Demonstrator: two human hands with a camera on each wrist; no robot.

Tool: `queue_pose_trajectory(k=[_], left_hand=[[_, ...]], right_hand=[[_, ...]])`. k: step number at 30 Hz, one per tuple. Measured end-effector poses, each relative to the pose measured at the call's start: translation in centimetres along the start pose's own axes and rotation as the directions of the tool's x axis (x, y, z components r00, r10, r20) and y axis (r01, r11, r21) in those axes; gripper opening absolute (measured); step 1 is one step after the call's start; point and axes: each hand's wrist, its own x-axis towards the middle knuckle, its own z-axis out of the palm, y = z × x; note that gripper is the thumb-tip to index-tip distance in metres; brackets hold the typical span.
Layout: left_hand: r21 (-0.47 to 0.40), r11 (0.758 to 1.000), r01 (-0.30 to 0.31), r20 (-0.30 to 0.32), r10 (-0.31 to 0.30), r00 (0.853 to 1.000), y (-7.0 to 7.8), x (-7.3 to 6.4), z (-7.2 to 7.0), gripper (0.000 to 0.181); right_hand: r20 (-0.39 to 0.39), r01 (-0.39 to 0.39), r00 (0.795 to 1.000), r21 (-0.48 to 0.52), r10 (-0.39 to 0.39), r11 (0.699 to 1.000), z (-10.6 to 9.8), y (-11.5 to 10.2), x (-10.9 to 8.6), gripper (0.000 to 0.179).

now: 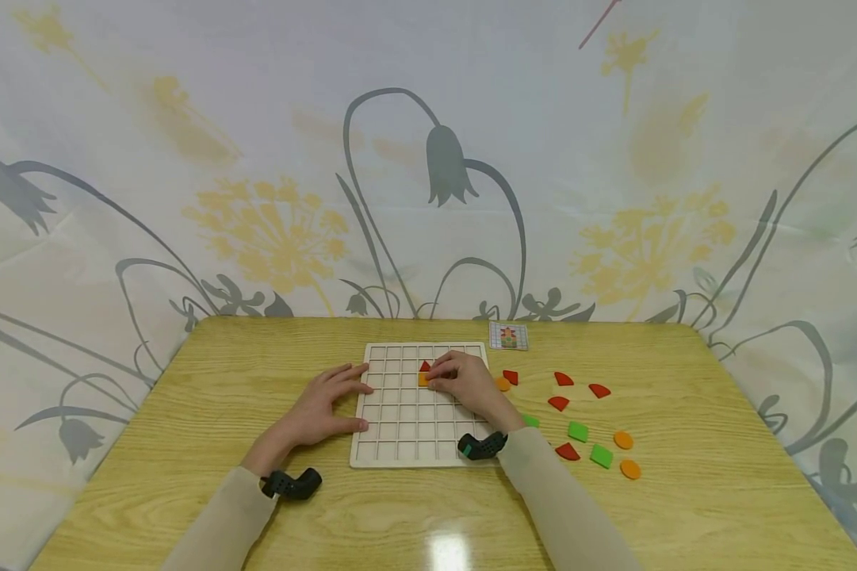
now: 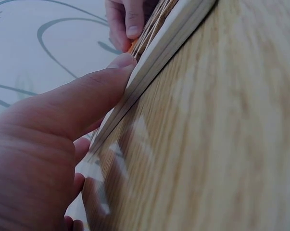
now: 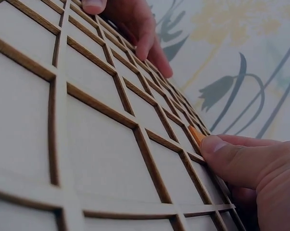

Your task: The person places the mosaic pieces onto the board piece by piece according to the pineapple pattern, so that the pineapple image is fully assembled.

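Note:
A white wooden grid board (image 1: 388, 412) lies on the table. At its left edge my left hand (image 1: 321, 406) rests, fingers spread and thumb against the rim, as the left wrist view also shows. Over the upper right part of the grid, my right hand (image 1: 467, 382) pinches an orange piece (image 1: 422, 380) between thumb and fingers. That piece (image 3: 196, 134) stands tilted at a cell in the right wrist view, its far part hidden by the thumb. Just above it in the head view sits a red piece (image 1: 425, 366) in the grid.
Right of the board lie several red quarter-round pieces (image 1: 559, 403), green squares (image 1: 578, 431) and orange discs (image 1: 624, 439). A small card with a coloured pattern (image 1: 508, 336) lies at the back. Behind the wooden table (image 1: 257, 349) hangs a flowered cloth (image 1: 271, 159).

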Motion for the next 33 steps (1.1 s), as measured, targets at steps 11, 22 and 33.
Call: queue_pose_trajectory(k=[11, 22, 33], left_hand=[[0.012, 1.0, -0.014, 0.001, 0.014, 1.0, 0.1, 0.0, -0.2, 0.048], [0.016, 1.0, -0.016, 0.005, 0.016, 1.0, -0.2, 0.1, 0.1, 0.049], [0.015, 1.0, -0.008, 0.002, 0.008, 1.0, -0.3, 0.0, 0.2, 0.049]], right_hand=[[-0.029, 0.024, 0.999, 0.139, -0.02, 0.99, -0.8, 0.0, 0.0, 0.009], [-0.06, -0.039, 0.997, 0.12, 0.046, 0.992, -6.1, 1.5, -1.7, 0.02], [-0.148, -0.145, 0.98, -0.084, 0.131, 0.986, -14.2, 5.7, -6.7, 0.022]])
